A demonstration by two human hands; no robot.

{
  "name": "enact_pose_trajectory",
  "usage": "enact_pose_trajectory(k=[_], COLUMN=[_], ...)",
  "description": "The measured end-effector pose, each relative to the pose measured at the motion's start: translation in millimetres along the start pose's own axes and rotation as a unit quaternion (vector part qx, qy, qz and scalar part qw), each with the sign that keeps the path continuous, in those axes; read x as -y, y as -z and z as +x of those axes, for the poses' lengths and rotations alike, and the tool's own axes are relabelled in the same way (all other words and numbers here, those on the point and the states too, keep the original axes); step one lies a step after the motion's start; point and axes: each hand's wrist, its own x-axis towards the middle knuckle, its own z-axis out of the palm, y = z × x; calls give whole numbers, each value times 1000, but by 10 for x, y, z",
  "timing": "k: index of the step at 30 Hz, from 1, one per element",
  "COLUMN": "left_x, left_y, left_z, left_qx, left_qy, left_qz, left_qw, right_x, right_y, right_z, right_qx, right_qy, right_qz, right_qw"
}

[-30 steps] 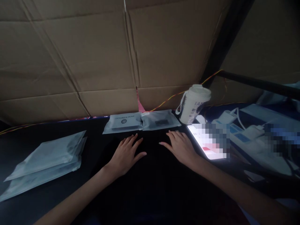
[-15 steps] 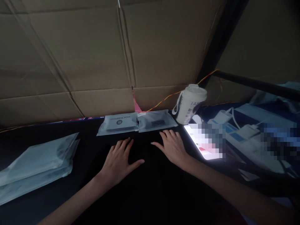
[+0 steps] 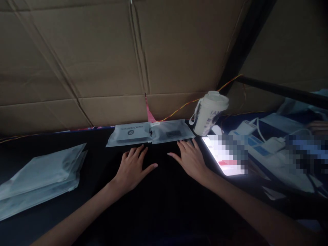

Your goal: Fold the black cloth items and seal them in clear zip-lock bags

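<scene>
My left hand (image 3: 132,168) lies palm down on the black tabletop (image 3: 159,208), fingers spread and holding nothing. Just beyond its fingertips is a frosted zip bag (image 3: 132,133) with ROCKBROS printing and a round logo. My right hand (image 3: 190,158) also rests flat with its fingers apart. Its fingertips are at the near edge of a second frosted zip bag (image 3: 173,131), which has a dark patch inside; I cannot tell whether they touch. The two bags lie side by side along the back of the table.
More frosted zip bags (image 3: 48,171) are stacked at left. A white lidded cup (image 3: 211,112) with a strap stands behind a lit phone (image 3: 217,159). White chargers and cables (image 3: 258,140) lie at right. Cardboard (image 3: 107,61) walls the back, and a twisted wire (image 3: 179,108) crosses it.
Both hands have shifted slightly forward, towards the two bags. Part of another hand now shows at the far right edge. The bags and cup stay in place.
</scene>
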Motion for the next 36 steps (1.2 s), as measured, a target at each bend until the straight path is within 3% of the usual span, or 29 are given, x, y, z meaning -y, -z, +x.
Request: enact_pose_trajectory(k=[6, 14, 21, 36], left_x=[51, -183, -202, -170], left_y=[42, 161, 80, -1], left_z=[-11, -377, -472, -475], left_qx=[11, 3, 16, 33], left_qy=[-32, -81, -82, -85], left_qz=[-11, -82, -81, -55], left_qw=[999, 993, 993, 994], right_x=[-63, 167, 208, 107], right_y=[49, 312, 273, 208], right_z=[-26, -269, -516, -520], right_qx=[-15, -22, 3, 17], right_qy=[19, -11, 29, 73], right_qz=[39, 46, 68, 15], right_qw=[999, 999, 997, 997])
